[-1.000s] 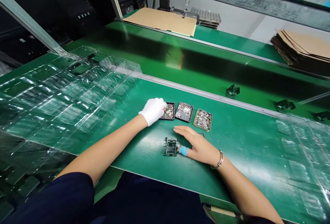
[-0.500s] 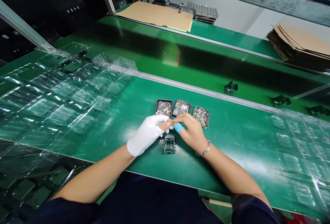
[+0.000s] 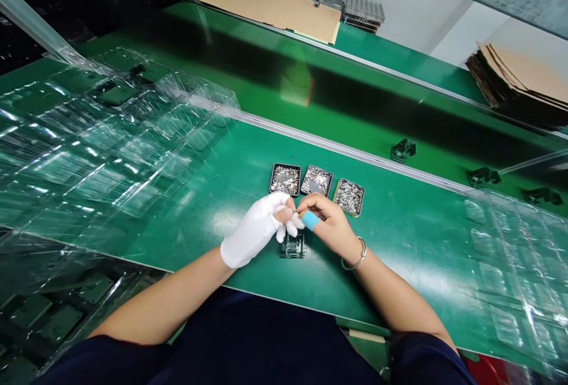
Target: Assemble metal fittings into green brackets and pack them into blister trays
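Note:
My left hand (image 3: 261, 225), in a white glove with bare thumb and fingertip, pinches something too small to name. My right hand (image 3: 327, 222), with blue tape on a digit and a bracelet at the wrist, is closed at the same spot, its fingertips meeting the left ones. Just below the hands a dark, clear-framed part (image 3: 293, 247) lies on the green table, its upper portion covered by gloved fingers. Beyond the hands are three small trays of shiny metal pieces: a left one (image 3: 285, 180), a middle one (image 3: 316, 181) and a right one (image 3: 349, 197).
Clear plastic blister trays (image 3: 102, 136) spread over the left side, and more clear trays (image 3: 523, 272) lie at the right. Several dark parts, one of them nearest (image 3: 403, 150), sit past the metal rail (image 3: 337, 147). Cardboard sheets (image 3: 528, 80) are stacked at the back right.
The view has shifted slightly. Both hands remain together at the fingertips, and the gloved fingers now spread lower, covering more of the dark part.

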`<control>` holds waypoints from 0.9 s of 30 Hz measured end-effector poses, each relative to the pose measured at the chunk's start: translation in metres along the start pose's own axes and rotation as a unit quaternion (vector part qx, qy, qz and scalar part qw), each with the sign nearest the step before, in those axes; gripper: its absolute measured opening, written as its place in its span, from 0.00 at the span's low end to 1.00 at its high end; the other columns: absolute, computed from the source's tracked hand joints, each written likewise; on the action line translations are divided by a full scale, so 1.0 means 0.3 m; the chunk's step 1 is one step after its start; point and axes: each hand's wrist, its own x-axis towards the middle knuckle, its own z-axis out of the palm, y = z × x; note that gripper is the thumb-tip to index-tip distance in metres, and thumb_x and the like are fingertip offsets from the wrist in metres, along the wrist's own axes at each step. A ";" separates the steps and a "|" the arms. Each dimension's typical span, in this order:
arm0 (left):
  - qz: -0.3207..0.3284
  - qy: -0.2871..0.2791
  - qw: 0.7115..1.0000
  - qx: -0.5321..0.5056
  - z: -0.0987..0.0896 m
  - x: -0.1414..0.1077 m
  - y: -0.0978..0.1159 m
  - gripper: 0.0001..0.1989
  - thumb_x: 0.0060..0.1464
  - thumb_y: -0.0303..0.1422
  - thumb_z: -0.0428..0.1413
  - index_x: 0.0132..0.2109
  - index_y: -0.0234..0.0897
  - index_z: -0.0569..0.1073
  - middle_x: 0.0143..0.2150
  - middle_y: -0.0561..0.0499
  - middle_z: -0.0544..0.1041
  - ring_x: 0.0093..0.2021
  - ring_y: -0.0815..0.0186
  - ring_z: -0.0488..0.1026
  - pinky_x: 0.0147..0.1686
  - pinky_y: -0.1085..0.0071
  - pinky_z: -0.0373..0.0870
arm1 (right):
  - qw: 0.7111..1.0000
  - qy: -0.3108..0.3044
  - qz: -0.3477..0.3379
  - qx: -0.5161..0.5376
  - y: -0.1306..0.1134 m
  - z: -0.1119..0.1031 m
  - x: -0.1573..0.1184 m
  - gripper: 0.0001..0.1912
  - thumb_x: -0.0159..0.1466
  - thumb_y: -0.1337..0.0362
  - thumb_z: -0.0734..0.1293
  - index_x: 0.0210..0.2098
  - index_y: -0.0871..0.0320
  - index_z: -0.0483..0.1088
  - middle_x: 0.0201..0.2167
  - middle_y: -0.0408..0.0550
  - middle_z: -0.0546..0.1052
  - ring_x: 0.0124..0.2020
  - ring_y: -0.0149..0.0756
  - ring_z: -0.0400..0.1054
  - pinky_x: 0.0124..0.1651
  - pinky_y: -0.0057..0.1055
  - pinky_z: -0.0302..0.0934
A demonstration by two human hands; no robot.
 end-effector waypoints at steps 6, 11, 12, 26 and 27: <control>-0.021 -0.039 0.998 0.033 0.002 -0.016 0.007 0.14 0.54 0.43 0.55 0.35 0.36 0.64 0.25 0.53 0.74 0.21 0.73 0.69 0.17 0.80 0.61 | 0.996 -0.034 0.058 0.065 0.003 0.006 -0.002 0.06 0.58 0.61 0.67 0.31 0.56 0.66 0.29 0.42 0.70 0.30 0.29 0.66 0.36 0.29 0.64; 0.015 -0.018 0.984 0.178 -0.023 -0.024 0.006 0.10 0.55 0.40 0.53 0.34 0.37 0.65 0.25 0.55 0.72 0.24 0.71 0.69 0.24 0.75 0.66 | 0.995 -0.086 0.054 -0.003 -0.011 -0.018 -0.006 0.02 0.58 0.65 0.66 0.30 0.57 0.67 0.28 0.42 0.71 0.29 0.30 0.65 0.35 0.29 0.62; 0.041 0.014 0.974 0.223 -0.032 -0.029 0.000 0.09 0.55 0.39 0.52 0.36 0.37 0.66 0.26 0.55 0.72 0.25 0.70 0.69 0.26 0.73 0.67 | 0.995 -0.080 0.042 -0.030 -0.016 -0.028 -0.007 0.02 0.58 0.66 0.65 0.29 0.57 0.68 0.28 0.42 0.72 0.29 0.30 0.65 0.35 0.29 0.62; 0.164 0.002 0.874 0.457 -0.043 -0.098 -0.173 0.22 0.52 0.32 0.52 0.54 0.36 0.62 0.48 0.42 0.70 0.48 0.55 0.71 0.47 0.57 0.70 | 0.968 -0.020 -0.098 -0.230 0.053 0.007 -0.128 0.04 0.62 0.69 0.62 0.35 0.55 0.67 0.44 0.50 0.72 0.47 0.37 0.67 0.56 0.44 0.57; 0.166 0.004 0.874 0.456 -0.038 -0.096 -0.165 0.19 0.52 0.32 0.52 0.52 0.36 0.63 0.46 0.43 0.70 0.46 0.56 0.71 0.45 0.58 0.71 | 0.963 -0.023 -0.108 -0.245 0.053 0.017 -0.132 0.04 0.62 0.69 0.62 0.36 0.54 0.66 0.44 0.50 0.72 0.47 0.37 0.68 0.58 0.46 0.55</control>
